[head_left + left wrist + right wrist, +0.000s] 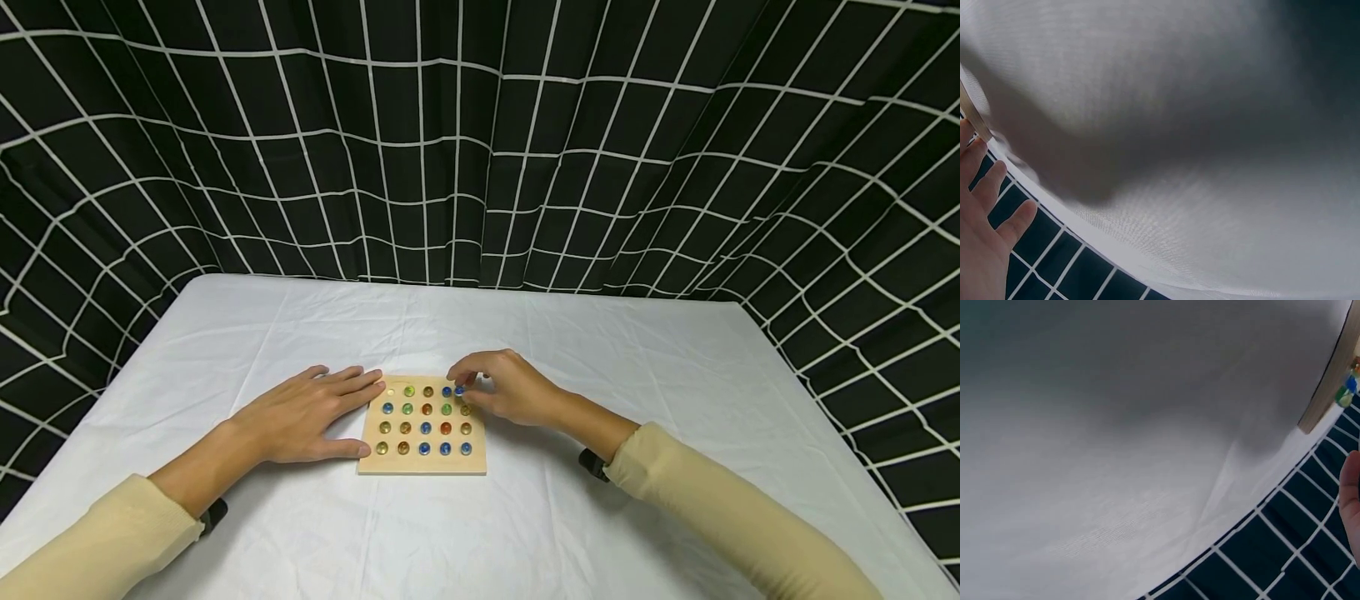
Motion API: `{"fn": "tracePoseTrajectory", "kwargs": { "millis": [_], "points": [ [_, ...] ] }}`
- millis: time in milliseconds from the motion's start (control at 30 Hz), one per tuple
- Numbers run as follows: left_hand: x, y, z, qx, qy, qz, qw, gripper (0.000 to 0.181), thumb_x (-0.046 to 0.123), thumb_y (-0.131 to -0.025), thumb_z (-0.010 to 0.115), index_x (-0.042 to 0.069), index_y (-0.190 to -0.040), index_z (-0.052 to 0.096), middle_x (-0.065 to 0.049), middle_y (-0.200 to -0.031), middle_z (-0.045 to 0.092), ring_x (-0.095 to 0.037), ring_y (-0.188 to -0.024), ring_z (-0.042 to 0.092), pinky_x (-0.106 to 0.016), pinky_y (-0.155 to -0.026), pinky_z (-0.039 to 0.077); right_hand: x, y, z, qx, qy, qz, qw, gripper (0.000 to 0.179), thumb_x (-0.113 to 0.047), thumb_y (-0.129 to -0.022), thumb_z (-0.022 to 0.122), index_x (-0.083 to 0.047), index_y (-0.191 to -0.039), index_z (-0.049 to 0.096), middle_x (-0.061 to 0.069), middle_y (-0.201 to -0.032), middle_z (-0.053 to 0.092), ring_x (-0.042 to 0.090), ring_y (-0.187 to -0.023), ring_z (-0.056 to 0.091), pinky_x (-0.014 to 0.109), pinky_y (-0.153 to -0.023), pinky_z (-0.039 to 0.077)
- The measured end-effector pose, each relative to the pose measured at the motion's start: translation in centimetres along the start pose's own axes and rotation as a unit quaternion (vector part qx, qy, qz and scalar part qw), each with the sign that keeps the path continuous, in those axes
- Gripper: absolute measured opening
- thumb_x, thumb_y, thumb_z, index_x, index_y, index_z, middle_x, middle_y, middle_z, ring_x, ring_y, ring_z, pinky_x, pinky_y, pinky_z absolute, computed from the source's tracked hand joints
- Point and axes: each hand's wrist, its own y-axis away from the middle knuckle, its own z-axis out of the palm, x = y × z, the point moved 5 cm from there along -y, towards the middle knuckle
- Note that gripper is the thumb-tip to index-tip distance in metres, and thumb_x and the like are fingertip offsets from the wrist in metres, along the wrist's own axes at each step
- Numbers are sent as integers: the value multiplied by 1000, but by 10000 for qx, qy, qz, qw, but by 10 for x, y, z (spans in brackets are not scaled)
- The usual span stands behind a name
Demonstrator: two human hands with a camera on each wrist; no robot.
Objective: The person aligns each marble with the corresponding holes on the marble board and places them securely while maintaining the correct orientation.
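A light wooden board lies on the white cloth and carries rows of coloured glass marbles, among them a red marble and a green marble. At its far right corner my right hand pinches a blue marble between thumb and fingers. Spread out flat, my left hand touches the board's left side with its fingertips and thumb. The spot at the far left corner looks pale; whether it holds a clear marble cannot be told. Both wrist views catch only part of a hand and a board edge.
White cloth with light creases covers the table around the board. Behind and on both sides hangs a black curtain with a white grid. A dark wrist device shows under the right sleeve, another under the left.
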Motion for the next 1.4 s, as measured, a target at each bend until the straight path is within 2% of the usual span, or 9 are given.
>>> {"fn": "tracePoseTrajectory", "kwargs": {
  "millis": [100,300,500,667,900,1400],
  "points": [
    [0,0,0,-8,2,-1,10000,90,78,-90,38,15,-154,41,-1,-158,38,-29,-144,37,-59,-108,35,-3,-5,3,-26,-25,22,10000,26,-1,-87,75,-3,-112,71,3,-100,74,13,-93,66,36,-84,54],
    [0,0,0,-2,8,-19,10000,90,79,-90,39,15,-154,41,0,-158,38,-28,-144,37,-59,-108,35,-8,-15,9,-69,-131,44,9999,27,-1,-87,75,-4,-113,71,0,-100,73,11,-94,65,36,-93,54],
    [-1,0,-1,24,20,-38,10000,90,79,-89,41,16,-154,41,0,-158,38,-28,-144,37,-58,-109,34,-14,-25,16,-160,-190,30,9997,26,-2,-88,74,-4,-114,71,-1,-100,72,12,-94,65,34,-93,54],
    [-1,0,-1,0,-2,-19,10000,90,79,-89,39,16,-154,41,-1,-158,37,-28,-144,36,-59,-109,34,-17,-34,19,-174,-121,2,9998,26,-5,-89,74,-6,-115,71,-1,-102,72,13,-97,66,37,-96,52],
    [-3,0,-1,-108,30,-68,9999,91,80,-88,40,18,-154,40,1,-159,35,-26,-145,34,-58,-111,32,-20,-45,24,-348,-96,65,9993,27,-6,-90,73,-6,-117,70,-1,-101,72,16,-99,67,38,-95,52],
    [-2,1,0,-77,94,-28,9999,89,79,-90,40,17,-154,40,-1,-159,36,-28,-145,34,-61,-109,33,-26,-63,41,-610,130,-43,9980,28,-8,-91,72,-10,-119,70,-3,-107,72,8,-102,65,25,-92,51]
  ]
}}
